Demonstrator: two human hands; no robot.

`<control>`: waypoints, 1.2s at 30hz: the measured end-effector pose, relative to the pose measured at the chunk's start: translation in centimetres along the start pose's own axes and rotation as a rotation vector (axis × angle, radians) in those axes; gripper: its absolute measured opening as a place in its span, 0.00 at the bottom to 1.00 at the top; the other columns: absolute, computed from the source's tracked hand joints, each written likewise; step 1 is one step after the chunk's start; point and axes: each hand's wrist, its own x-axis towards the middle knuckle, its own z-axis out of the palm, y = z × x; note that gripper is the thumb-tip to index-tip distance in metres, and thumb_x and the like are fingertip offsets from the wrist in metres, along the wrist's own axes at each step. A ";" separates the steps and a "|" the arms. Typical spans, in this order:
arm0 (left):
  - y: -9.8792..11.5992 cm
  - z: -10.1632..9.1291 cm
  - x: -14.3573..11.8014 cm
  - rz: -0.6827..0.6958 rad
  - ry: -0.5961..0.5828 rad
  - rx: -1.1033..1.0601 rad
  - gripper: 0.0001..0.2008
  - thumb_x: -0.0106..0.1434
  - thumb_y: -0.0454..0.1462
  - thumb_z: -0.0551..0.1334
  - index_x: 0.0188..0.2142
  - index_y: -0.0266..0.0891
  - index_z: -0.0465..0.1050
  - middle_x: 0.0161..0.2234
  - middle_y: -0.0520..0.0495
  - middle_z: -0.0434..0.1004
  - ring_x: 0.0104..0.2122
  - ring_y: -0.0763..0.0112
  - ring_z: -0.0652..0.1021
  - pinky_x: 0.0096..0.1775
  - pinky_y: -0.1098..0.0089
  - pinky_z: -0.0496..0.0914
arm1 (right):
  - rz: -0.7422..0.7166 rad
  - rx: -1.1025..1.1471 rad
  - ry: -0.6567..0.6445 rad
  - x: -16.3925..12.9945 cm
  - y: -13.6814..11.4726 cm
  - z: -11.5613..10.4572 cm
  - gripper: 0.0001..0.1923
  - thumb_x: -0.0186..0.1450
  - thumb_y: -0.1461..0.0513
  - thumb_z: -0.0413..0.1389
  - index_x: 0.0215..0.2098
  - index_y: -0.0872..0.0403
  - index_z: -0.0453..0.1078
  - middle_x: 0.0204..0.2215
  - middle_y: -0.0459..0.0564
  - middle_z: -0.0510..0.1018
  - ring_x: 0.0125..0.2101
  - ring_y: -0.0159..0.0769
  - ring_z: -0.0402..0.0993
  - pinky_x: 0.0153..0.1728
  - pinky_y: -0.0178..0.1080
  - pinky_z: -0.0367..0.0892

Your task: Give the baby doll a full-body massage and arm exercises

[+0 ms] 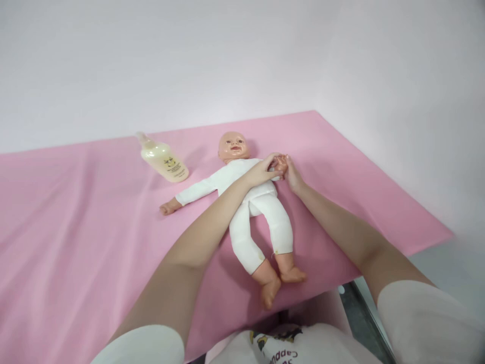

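A baby doll [242,174] with a white cloth body lies on its back on the pink sheet, its head toward the far edge. My left hand [265,169] reaches across the doll's chest, its fingers curled round the doll's hand [280,166] on the right side. From the right, my right hand [293,174] touches the same doll hand, its fingers mostly upright and close against it. The doll's other arm [199,192] stretches out to the left. Both legs point toward me, with bare plastic feet.
A pump bottle [166,161] of pale yellow liquid stands left of the doll's head. The pink sheet [94,227] covers the table, with folds at the left. Its edge runs along the right side, and a white wall [189,60] rises behind.
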 end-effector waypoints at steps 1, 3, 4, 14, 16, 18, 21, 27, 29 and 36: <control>0.1 0.0 0.0 -0.001 0.003 0.005 0.33 0.62 0.46 0.64 0.62 0.37 0.61 0.53 0.41 0.75 0.54 0.57 0.76 0.58 0.59 0.68 | 0.006 -0.001 -0.002 0.0 0.0 0.0 0.39 0.61 0.27 0.40 0.29 0.50 0.68 0.20 0.45 0.66 0.19 0.31 0.59 0.20 0.36 0.54; 0.2 0.0 0.0 -0.003 0.010 0.014 0.31 0.61 0.46 0.64 0.61 0.38 0.62 0.51 0.42 0.76 0.52 0.58 0.76 0.56 0.60 0.68 | 0.014 0.002 -0.001 0.0 -0.1 0.0 0.39 0.62 0.27 0.40 0.28 0.50 0.67 0.20 0.45 0.65 0.19 0.31 0.58 0.19 0.36 0.53; 0.2 0.0 0.0 -0.007 0.013 0.020 0.31 0.61 0.46 0.64 0.60 0.38 0.62 0.49 0.43 0.76 0.51 0.59 0.76 0.56 0.60 0.69 | 0.014 0.004 -0.001 0.0 -0.1 0.1 0.38 0.62 0.28 0.40 0.27 0.50 0.67 0.20 0.45 0.64 0.19 0.31 0.57 0.19 0.36 0.53; 0.6 0.0 -0.1 -0.026 0.012 0.009 0.32 0.60 0.48 0.64 0.59 0.37 0.62 0.47 0.44 0.75 0.48 0.61 0.76 0.53 0.63 0.68 | 0.048 0.018 0.032 -0.2 -0.4 0.1 0.36 0.63 0.29 0.42 0.28 0.50 0.66 0.19 0.43 0.66 0.18 0.29 0.58 0.18 0.35 0.53; 0.6 0.0 -0.1 -0.030 0.012 0.006 0.31 0.60 0.47 0.64 0.59 0.37 0.63 0.47 0.44 0.76 0.48 0.61 0.76 0.53 0.63 0.68 | 0.059 -0.006 0.047 -0.1 -0.4 0.2 0.36 0.64 0.29 0.42 0.29 0.50 0.67 0.19 0.43 0.67 0.18 0.30 0.59 0.18 0.35 0.54; 0.6 0.0 -0.1 -0.034 0.018 0.010 0.30 0.60 0.46 0.64 0.59 0.38 0.63 0.46 0.45 0.76 0.47 0.61 0.76 0.53 0.63 0.69 | 0.067 -0.024 0.050 -0.1 -0.3 0.2 0.36 0.65 0.30 0.41 0.29 0.50 0.67 0.19 0.44 0.67 0.18 0.30 0.60 0.19 0.36 0.55; 0.5 0.0 -0.1 -0.040 0.030 0.018 0.29 0.60 0.45 0.65 0.58 0.38 0.64 0.44 0.46 0.76 0.46 0.61 0.76 0.52 0.62 0.69 | 0.063 -0.025 0.045 0.0 -0.2 0.1 0.37 0.64 0.29 0.40 0.29 0.50 0.67 0.19 0.44 0.67 0.18 0.30 0.60 0.19 0.36 0.55; 0.8 0.0 -0.2 -0.045 0.028 0.008 0.29 0.60 0.46 0.64 0.57 0.37 0.63 0.46 0.45 0.76 0.47 0.60 0.76 0.52 0.62 0.69 | 0.041 -0.034 0.053 0.0 0.5 -0.1 0.39 0.60 0.27 0.41 0.32 0.50 0.69 0.22 0.44 0.71 0.20 0.29 0.63 0.20 0.35 0.56; 1.0 0.0 -0.2 -0.044 0.029 0.005 0.28 0.60 0.46 0.64 0.56 0.37 0.63 0.45 0.45 0.76 0.46 0.61 0.76 0.52 0.62 0.69 | 0.033 -0.038 0.052 -0.1 0.6 -0.1 0.40 0.59 0.26 0.42 0.34 0.50 0.70 0.23 0.44 0.71 0.21 0.29 0.63 0.21 0.35 0.57; 1.4 0.0 -0.1 -0.046 0.029 -0.003 0.18 0.59 0.49 0.63 0.41 0.40 0.65 0.35 0.51 0.70 0.36 0.67 0.71 0.45 0.65 0.67 | 0.059 -0.045 0.117 -0.4 0.0 -0.1 0.36 0.59 0.30 0.50 0.41 0.50 0.71 0.30 0.46 0.74 0.25 0.31 0.67 0.22 0.35 0.60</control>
